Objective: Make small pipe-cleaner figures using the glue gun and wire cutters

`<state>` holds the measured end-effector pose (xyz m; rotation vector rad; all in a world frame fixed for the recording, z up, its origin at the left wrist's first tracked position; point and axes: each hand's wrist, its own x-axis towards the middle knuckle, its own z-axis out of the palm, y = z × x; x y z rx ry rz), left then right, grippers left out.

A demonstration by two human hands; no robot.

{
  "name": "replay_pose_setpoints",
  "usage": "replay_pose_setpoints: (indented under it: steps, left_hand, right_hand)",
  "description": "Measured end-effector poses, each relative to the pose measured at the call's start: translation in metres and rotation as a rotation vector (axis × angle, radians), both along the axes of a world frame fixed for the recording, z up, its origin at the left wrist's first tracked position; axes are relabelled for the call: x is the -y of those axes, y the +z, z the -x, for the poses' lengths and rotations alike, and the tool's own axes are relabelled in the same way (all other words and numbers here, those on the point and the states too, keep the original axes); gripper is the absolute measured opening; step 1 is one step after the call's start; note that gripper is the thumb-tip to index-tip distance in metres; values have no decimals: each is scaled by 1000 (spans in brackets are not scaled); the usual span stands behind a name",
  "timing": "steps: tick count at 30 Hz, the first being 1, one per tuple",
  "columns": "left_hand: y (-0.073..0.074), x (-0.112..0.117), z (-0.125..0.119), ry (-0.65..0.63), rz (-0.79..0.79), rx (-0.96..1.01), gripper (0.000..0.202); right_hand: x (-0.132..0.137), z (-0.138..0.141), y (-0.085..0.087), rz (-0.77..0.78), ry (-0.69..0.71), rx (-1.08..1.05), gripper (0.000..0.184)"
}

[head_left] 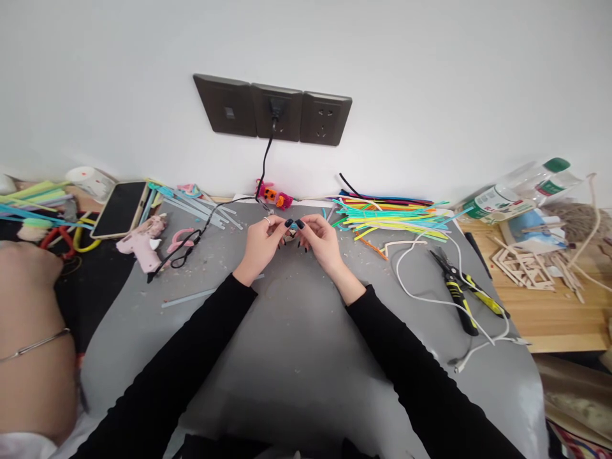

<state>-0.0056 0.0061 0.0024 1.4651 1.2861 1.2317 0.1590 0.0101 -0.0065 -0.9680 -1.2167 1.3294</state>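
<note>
Both hands meet over the far middle of the grey mat (296, 357). The fingers of my left hand (266, 239) and my right hand (321, 241) are pinched together around a small blue piece (293, 227). Fingertips cover most of it, so its kind cannot be made out. Just beyond them, against the wall, lies a fuzzy pink and orange craft figure (276, 195). A bundle of coloured pipe cleaners (392, 220) is right of my right hand. To the left of my left hand are a pink glue gun (143, 245) and pale glue sticks (198, 209).
Yellow-black pliers (461, 293) and a white cable (425, 298) lie at right. Beyond are a plastic bottle (507, 201) and wooden sticks (526, 264). A black cord (265, 159) hangs from the socket. At left are a phone (119, 209) and another person's arm (36, 338).
</note>
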Motion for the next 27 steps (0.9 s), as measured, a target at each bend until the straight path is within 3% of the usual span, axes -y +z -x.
replay_pose_setpoints:
  steps: [12,18,27]
  left_hand:
    - [-4,-1,-1,23,-34,5,30]
    - [-7,-3,1,66,-46,39,32]
    - [-7,-3,1,33,-52,-29,24]
  right_hand:
    - [-2,0,-6,-26,-29,22,38]
    - [-3,-3,-10,-18,-71,45,34]
    - [0,-1,-9,-76,-31,139,30]
